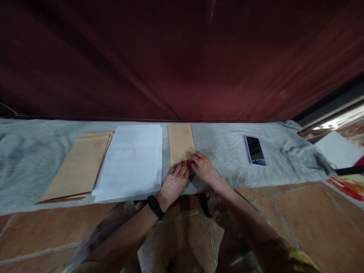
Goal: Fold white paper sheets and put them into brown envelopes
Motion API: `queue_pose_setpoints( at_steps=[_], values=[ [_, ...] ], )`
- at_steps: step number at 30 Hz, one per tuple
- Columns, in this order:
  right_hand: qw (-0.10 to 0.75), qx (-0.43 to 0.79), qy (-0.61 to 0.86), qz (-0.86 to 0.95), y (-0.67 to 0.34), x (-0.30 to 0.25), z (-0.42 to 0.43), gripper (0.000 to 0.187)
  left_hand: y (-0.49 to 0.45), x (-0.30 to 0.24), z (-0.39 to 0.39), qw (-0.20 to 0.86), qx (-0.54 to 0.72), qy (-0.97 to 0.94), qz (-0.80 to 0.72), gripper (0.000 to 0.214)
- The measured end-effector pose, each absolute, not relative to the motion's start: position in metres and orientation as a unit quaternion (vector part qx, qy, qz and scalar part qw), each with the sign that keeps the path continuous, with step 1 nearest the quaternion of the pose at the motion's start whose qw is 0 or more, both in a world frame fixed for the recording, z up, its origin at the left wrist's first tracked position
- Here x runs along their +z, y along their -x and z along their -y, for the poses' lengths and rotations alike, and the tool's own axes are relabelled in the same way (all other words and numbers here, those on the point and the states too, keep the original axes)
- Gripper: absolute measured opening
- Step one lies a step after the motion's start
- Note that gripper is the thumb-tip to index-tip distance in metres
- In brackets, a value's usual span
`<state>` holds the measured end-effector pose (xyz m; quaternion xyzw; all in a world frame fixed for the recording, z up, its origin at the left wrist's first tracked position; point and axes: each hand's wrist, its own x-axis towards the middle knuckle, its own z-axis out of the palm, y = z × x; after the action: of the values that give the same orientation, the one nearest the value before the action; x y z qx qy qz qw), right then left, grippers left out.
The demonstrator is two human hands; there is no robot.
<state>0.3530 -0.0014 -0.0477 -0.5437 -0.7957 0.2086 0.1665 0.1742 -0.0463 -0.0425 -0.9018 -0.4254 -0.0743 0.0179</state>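
A narrow brown envelope with small red print near its far end lies flat in front of me. My left hand, a black watch on its wrist, has its fingers bent closely together at the envelope's near edge. Beside it, my right hand has its fingertips closed on the envelope's near right corner. The two hands almost touch, and they hide the near end of the envelope. Just left of it is a stack of white paper sheets.
A pile of brown envelopes sits left of the paper. On the right is a phone in a purple case. All rest on a grey cloth in front of a dark red curtain. Tiled floor shows below.
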Motion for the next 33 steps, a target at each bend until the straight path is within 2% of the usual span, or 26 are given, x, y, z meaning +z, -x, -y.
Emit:
queue_pose_setpoints(
  at_steps=[8,17,25,29,33],
  values=[
    [0.204,0.197,0.58,0.764,-0.361,-0.056,-0.005,0.008,-0.17,-0.043,0.05,-0.008,-0.076,0.898,0.434,0.053],
    [0.211,0.191,0.598,0.749,-0.374,-0.064,-0.01,0.007,-0.163,-0.046,0.05,-0.012,-0.085,0.894,0.44,0.051],
    [0.169,0.198,0.631,0.731,-0.382,-0.056,-0.011,0.008,-0.156,-0.039,0.055,0.005,-0.064,0.88,0.471,0.051],
    [0.179,0.194,0.631,0.729,-0.382,-0.049,-0.013,0.004,-0.155,-0.038,0.056,0.023,-0.042,0.877,0.478,0.051],
    [0.231,0.203,0.599,0.739,-0.36,-0.041,-0.003,0.019,-0.157,-0.038,0.057,0.024,-0.047,0.876,0.48,0.051]
  ],
)
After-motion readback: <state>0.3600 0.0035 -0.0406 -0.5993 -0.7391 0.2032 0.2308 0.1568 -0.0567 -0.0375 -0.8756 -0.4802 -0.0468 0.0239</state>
